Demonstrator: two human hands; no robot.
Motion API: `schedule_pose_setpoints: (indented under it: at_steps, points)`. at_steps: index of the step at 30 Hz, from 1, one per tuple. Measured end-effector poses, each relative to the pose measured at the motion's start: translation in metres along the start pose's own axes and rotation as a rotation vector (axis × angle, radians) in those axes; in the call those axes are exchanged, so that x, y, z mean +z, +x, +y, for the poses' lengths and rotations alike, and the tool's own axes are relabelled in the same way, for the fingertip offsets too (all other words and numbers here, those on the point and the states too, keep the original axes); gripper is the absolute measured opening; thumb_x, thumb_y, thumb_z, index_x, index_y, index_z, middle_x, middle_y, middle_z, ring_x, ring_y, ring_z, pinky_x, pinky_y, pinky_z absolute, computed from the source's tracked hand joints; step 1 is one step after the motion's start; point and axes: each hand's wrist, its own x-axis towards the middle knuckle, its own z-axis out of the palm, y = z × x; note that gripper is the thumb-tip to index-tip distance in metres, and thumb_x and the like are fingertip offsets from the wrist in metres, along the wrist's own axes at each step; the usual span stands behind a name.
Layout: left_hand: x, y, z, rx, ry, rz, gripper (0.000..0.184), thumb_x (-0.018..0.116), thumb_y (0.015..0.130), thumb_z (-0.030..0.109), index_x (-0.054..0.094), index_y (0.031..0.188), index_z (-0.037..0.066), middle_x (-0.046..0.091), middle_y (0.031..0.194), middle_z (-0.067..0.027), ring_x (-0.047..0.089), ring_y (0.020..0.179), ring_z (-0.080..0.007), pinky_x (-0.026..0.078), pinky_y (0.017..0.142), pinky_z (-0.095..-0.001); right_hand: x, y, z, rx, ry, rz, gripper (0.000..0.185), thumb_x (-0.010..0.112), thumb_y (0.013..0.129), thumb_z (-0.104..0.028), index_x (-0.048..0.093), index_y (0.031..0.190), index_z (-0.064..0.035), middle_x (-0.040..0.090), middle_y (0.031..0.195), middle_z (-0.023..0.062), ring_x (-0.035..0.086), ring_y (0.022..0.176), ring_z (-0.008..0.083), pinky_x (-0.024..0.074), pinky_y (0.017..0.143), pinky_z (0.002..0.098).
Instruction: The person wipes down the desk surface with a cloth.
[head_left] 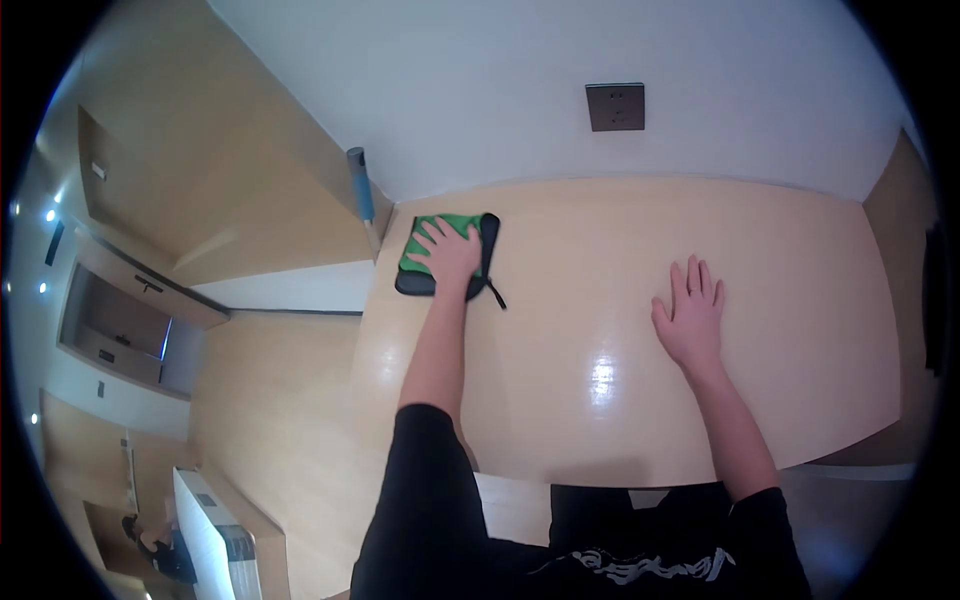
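My left hand point(449, 255) lies flat with spread fingers on a green and black cloth item point(415, 262) near the left end of the light wooden table point(560, 260). A short black strap sticks out from the item's lower right corner. Further right, my right hand point(691, 315) rests palm down on the bare tabletop, its fingers apart and holding nothing.
A dark socket plate point(615, 107) is on the wall behind the table. Beyond the table's left back corner stands a blue and grey handle point(360, 185). At the far lower left, a person in dark clothes point(165, 550) is beside a white mattress point(205, 540).
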Motion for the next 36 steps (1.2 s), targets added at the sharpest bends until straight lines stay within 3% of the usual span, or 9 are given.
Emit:
schedule_pose_setpoints:
  at_steps: [5,8,10,14,22,28,36]
  points:
    - [0.006,0.071,0.018,-0.108,-0.007,-0.014,0.081,0.036,0.093,0.055,0.021,0.151,-0.001,0.016,0.158,-0.0235,0.011,0.144,-0.0476,0.008,0.109,-0.071,-0.007,-0.001,-0.006,0.006,0.025,-0.003,0.062,0.055,0.089,-0.035,0.043,0.14,-0.0023,0.032,0.15,0.0222,0.025,0.142,0.0363,0.016,0.115,0.0576]
    - [0.012,0.073,0.021,-0.164,-0.002,-0.027,0.08,0.034,0.094,0.054,0.021,0.151,0.0,0.016,0.158,-0.0223,0.011,0.145,-0.0459,0.008,0.109,-0.0707,-0.006,-0.001,-0.005,0.004,-0.011,-0.01,0.061,0.055,0.089,-0.035,0.044,0.14,-0.0029,0.033,0.149,0.0218,0.025,0.142,0.0363,0.0169,0.114,0.0575]
    - [0.005,0.069,0.014,-0.097,-0.004,-0.024,0.078,0.032,0.095,0.054,0.021,0.152,0.001,0.016,0.159,-0.0204,0.011,0.145,-0.0435,0.008,0.11,-0.0707,-0.008,-0.003,-0.005,0.001,-0.009,-0.016,0.062,0.055,0.088,-0.035,0.044,0.14,-0.0035,0.033,0.149,0.0217,0.026,0.142,0.0364,0.0173,0.114,0.0575]
    - [-0.011,0.019,-0.018,-0.036,0.033,-0.063,0.072,0.032,0.095,0.057,0.023,0.154,0.016,0.016,0.161,-0.0112,0.014,0.146,-0.0386,0.009,0.109,-0.0728,-0.001,0.001,-0.003,0.025,0.006,-0.013,0.062,0.054,0.089,-0.037,0.044,0.142,-0.0057,0.034,0.151,0.0197,0.024,0.143,0.0345,0.0154,0.116,0.0547]
    - [-0.056,-0.191,-0.161,0.032,0.063,0.006,0.07,0.04,0.096,0.055,0.029,0.151,0.015,0.022,0.158,-0.0145,0.017,0.146,-0.0393,0.013,0.109,-0.0707,-0.003,0.004,-0.001,0.013,-0.056,-0.057,0.062,0.05,0.092,-0.042,0.042,0.143,-0.0076,0.033,0.152,0.0178,0.024,0.143,0.0342,0.0167,0.116,0.0554]
    - [-0.089,-0.31,-0.203,-0.032,0.076,0.03,0.07,0.048,0.094,0.05,0.03,0.151,0.013,0.024,0.157,-0.0153,0.018,0.145,-0.0396,0.012,0.11,-0.0696,-0.004,0.003,-0.006,0.048,-0.082,-0.07,0.062,0.048,0.093,-0.042,0.04,0.145,-0.0083,0.031,0.154,0.0176,0.024,0.144,0.0335,0.0154,0.117,0.0532]
    - [-0.08,-0.251,-0.209,0.053,0.015,0.034,0.072,0.048,0.094,0.049,0.029,0.151,0.009,0.023,0.157,-0.0195,0.016,0.144,-0.0434,0.013,0.112,-0.0655,-0.004,0.003,-0.007,0.056,-0.078,-0.074,0.062,0.048,0.093,-0.041,0.04,0.144,-0.0076,0.031,0.154,0.0186,0.024,0.144,0.0338,0.0152,0.117,0.0534]
